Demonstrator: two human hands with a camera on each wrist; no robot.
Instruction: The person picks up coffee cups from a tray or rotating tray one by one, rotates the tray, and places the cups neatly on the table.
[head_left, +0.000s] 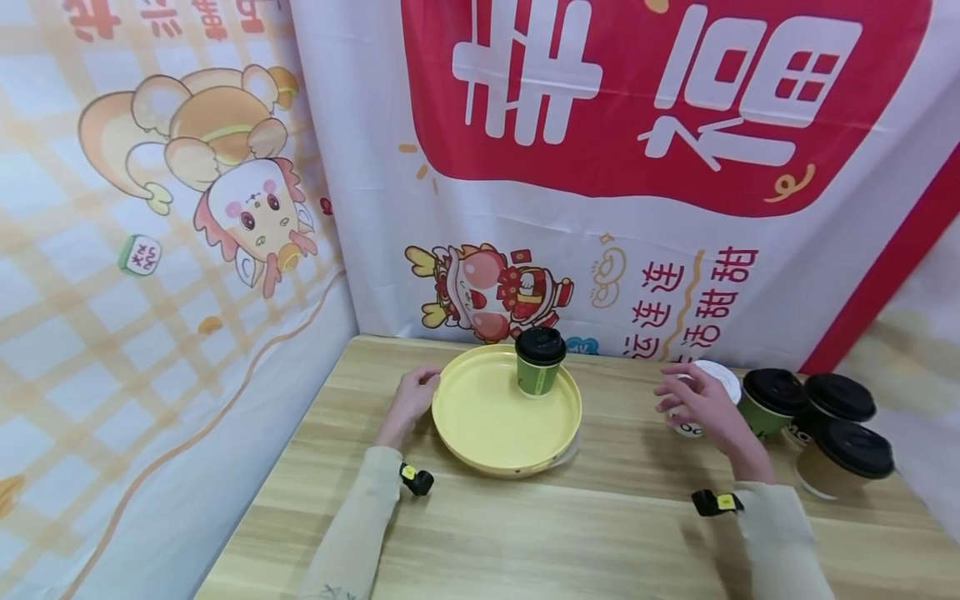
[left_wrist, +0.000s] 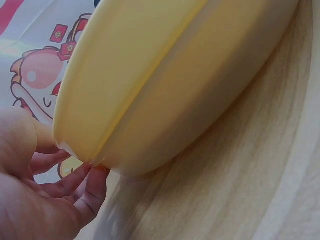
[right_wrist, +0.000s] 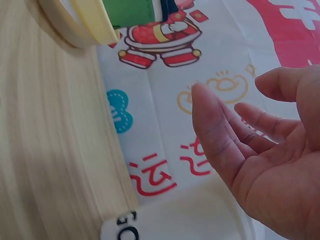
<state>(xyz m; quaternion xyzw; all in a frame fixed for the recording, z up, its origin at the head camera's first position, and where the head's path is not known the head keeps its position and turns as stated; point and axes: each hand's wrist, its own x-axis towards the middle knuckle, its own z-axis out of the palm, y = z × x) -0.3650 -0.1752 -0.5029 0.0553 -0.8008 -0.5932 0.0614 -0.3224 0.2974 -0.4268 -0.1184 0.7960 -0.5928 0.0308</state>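
A round yellow tray (head_left: 480, 429) with a raised rim lies on the wooden table. My left hand (head_left: 415, 393) holds its left edge, and in the left wrist view the thumb and fingers (left_wrist: 92, 192) pinch the rim. Toward the back right of the tray stands a green paper cup (head_left: 537, 377) with a black lid, upright. My right hand (head_left: 708, 408) hovers by a white cup (head_left: 722, 377) with dark lettering, partly hiding it. In the right wrist view the thumb and fingers are spread and loosely bent, with nothing between them.
Right of the white cup stand another green cup (head_left: 768, 400), a black-lidded cup (head_left: 840, 397) and a brown cup (head_left: 832, 471), close together. A printed white cloth (head_left: 382, 208) hangs behind the table (head_left: 510, 533). A checked cloth (head_left: 172, 358) covers the left side.
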